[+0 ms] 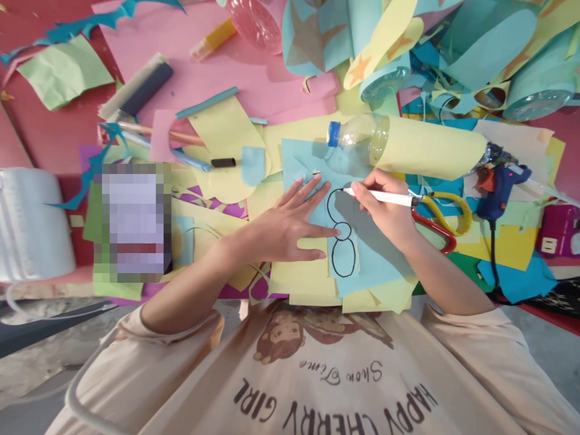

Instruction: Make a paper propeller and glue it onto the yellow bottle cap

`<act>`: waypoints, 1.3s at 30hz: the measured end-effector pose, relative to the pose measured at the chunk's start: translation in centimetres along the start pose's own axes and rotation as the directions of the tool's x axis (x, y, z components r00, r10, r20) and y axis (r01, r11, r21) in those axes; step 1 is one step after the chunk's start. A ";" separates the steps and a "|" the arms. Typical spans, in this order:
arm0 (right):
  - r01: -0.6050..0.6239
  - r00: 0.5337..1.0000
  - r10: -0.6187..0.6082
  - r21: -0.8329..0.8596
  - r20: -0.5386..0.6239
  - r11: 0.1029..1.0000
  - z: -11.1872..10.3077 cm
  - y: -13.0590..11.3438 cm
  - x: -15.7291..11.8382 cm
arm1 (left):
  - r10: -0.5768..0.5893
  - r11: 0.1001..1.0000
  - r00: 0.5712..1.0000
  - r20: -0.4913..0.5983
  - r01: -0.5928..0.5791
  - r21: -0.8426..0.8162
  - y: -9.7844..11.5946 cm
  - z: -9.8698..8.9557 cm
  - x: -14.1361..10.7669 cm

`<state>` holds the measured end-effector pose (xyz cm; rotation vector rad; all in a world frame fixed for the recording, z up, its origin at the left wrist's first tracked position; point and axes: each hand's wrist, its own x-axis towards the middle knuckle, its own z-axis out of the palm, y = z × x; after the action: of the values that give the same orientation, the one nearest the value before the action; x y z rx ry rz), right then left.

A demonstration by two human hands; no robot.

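Observation:
My right hand (386, 202) grips a white marker (393, 198) with its tip touching a light blue paper (377, 257). Black outlines show on that paper: an oval at the bottom, a small circle above it, and a curved line that runs up to the marker tip. My left hand (301, 220) lies flat with fingers spread, pressing on the same paper just left of the outlines. A black marker cap (223, 162) rests on yellow paper to the left.
Beyond my hands lies a clear bottle (357, 142) wrapped in yellow paper. Scissors (446, 214) and a blue glue gun (498, 190) are at the right. A blurred-out phone-like object (136, 220) and a white pouch (34, 223) sit left. Paper scraps surround everything.

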<state>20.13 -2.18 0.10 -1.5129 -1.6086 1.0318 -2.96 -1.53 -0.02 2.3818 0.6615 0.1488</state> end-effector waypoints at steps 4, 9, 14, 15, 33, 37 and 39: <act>0.029 0.999 -0.030 -0.010 -0.024 1.000 -0.1 0.2 0.0 | 0.009 1.000 1.000 -0.009 -0.009 0.012 0.0 0.1 0.0; 0.025 0.999 -0.026 -0.036 -0.043 0.999 -0.3 0.3 0.1 | 0.004 1.000 1.000 -0.022 -0.004 -0.001 0.0 0.2 -0.1; 0.003 0.999 -0.004 -0.027 -0.054 1.000 -0.3 0.1 0.0 | 0.003 1.000 0.999 -0.032 -0.003 -0.014 -0.1 0.2 -0.1; -0.002 0.998 0.001 -0.022 -0.056 1.000 -0.3 0.0 0.0 | 0.004 1.000 1.000 -0.030 -0.004 -0.010 -0.1 0.2 -0.1; -0.107 0.994 0.107 0.017 -0.021 0.994 -0.2 -0.3 0.0 | 0.001 1.000 1.000 -0.020 -0.001 -0.013 -0.1 0.3 -0.1; -0.120 0.993 0.120 -0.002 0.002 0.993 -0.1 -0.3 0.0 | 0.005 1.000 1.000 -0.021 -0.005 -0.001 0.0 0.3 -0.1; -0.115 0.993 0.116 -0.019 0.024 0.993 -0.2 -0.4 0.1 | 0.005 1.000 1.000 -0.018 -0.005 0.000 -0.1 0.3 -0.2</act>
<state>20.13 -2.10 0.57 -1.6270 -1.5669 1.1063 -3.05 -1.72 -0.25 2.3847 0.6645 0.1724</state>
